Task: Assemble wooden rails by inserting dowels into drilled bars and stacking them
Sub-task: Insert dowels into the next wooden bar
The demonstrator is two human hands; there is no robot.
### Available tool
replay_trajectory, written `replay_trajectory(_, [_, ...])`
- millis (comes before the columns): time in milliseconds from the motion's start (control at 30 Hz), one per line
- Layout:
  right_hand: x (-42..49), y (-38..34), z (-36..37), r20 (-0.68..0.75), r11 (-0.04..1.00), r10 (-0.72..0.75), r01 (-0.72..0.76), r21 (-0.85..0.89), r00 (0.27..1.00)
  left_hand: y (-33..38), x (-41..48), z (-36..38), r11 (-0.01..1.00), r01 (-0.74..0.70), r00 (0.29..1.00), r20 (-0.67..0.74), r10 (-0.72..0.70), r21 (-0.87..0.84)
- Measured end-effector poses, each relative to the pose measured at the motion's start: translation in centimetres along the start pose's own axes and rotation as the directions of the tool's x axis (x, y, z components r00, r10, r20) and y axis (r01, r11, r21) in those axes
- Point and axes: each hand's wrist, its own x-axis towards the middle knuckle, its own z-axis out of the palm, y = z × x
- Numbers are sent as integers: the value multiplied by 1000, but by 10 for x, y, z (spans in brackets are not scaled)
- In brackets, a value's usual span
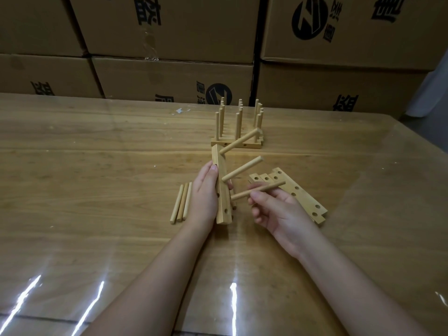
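My left hand (205, 195) grips a drilled wooden bar (221, 190), held on end above the table. Two dowels stick out of the bar to the upper right: an upper dowel (240, 141) and a middle dowel (242, 169). My right hand (274, 209) pinches a third dowel (258, 190), whose left end is close to the bar's lower part. Three loose dowels (181, 202) lie on the table left of my left hand. Several drilled bars (298, 192) lie in a pile behind my right hand. Finished rails (238, 127) with upright dowels stand stacked farther back.
The wooden table (97, 166) has a glossy cover with glare streaks near its front edge. Cardboard boxes (169, 32) form a wall right behind the table's far edge. A pale object (434, 88) shows at the right edge.
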Motion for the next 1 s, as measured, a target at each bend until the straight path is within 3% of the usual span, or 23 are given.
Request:
replay_trajectory(233, [-3, 5, 8, 57, 990, -32, 39, -134, 998, -4, 4, -3, 999, -25, 1000, -13, 24, -28])
replay_trajectory(467, [-3, 8, 11, 79, 976, -62, 77, -205, 995, -11, 12, -7, 991, 70, 994, -79, -79, -116])
replay_trajectory(1000, [-4, 18, 16, 63, 909, -205, 214, -359, 977, -5, 8, -5, 992, 43, 990, -129, -59, -122])
